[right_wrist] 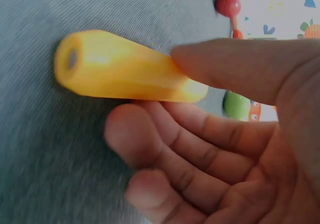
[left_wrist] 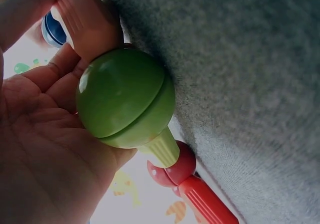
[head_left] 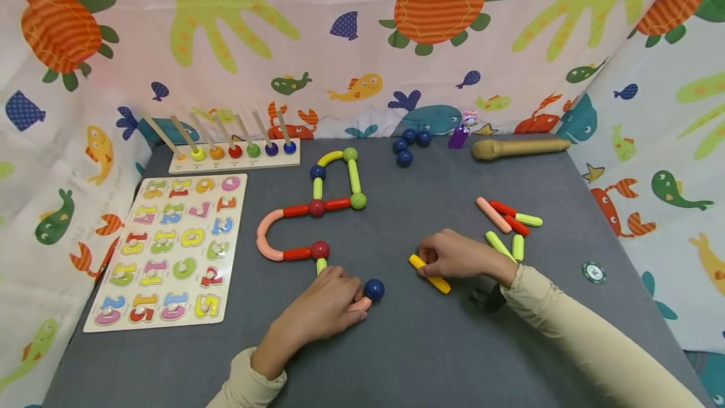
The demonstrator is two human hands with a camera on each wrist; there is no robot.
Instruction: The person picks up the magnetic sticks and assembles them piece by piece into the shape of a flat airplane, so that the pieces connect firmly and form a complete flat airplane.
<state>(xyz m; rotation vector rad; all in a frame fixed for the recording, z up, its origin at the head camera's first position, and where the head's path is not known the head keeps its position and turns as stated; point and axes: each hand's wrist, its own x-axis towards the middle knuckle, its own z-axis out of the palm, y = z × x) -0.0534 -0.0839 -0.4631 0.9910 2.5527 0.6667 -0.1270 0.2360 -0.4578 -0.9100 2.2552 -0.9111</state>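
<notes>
My left hand (head_left: 323,304) pinches a peach magnetic rod (head_left: 359,305) between thumb and fingers. A green ball (left_wrist: 127,97) meets one end of that rod under the palm, hidden in the head view, and a dark blue ball (head_left: 374,289) sits at the other end. From the green ball, a short light-green rod (left_wrist: 162,149) runs to a red ball (head_left: 320,250) in a winding chain of rods and balls. To the right, my right hand (head_left: 459,255) holds a yellow rod (head_left: 428,274) close to the table, thumb on one side and fingertips on the other.
Loose red, peach and light-green rods (head_left: 497,244) lie right of my right hand. Dark blue balls (head_left: 404,158), a small purple figure (head_left: 459,137) and a wooden stick (head_left: 521,148) line the back. A number puzzle board (head_left: 235,238) and a peg rack (head_left: 226,162) stand left.
</notes>
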